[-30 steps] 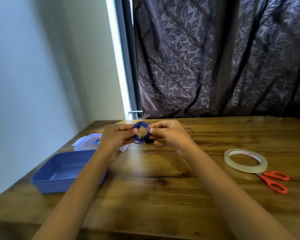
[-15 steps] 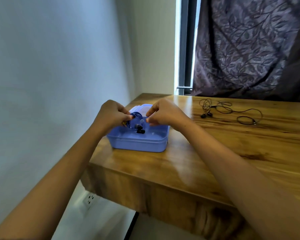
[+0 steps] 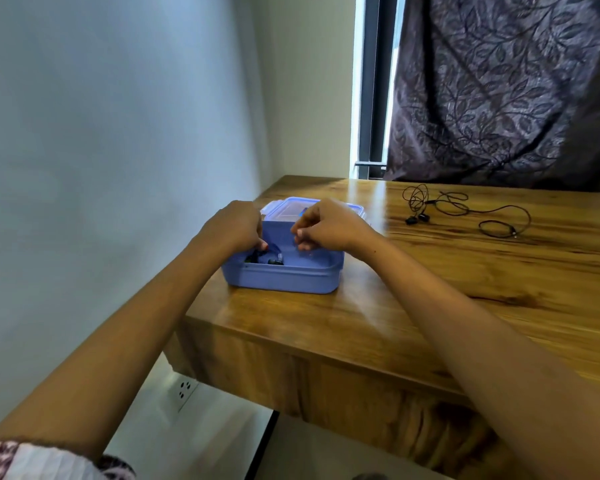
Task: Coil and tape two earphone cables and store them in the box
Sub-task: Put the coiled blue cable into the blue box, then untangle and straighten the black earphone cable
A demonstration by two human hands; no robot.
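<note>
Left arm: bare, stretched forward from the lower left corner.
Left hand (image 3: 234, 225): knuckles up, fingers curled down and pinched together.
Right arm: bare, stretched forward from the lower right.
Right hand (image 3: 328, 225): knuckles up, fingers curled, thumb against forefinger.
Hands: near each other, apart.

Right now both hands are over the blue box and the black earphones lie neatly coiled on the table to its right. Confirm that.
Not quite. The black earphones are not coiled: the head view shows them sprawled in loose loops on the table. The rest holds: left hand and right hand are over the blue box, earphones to its right.
</note>
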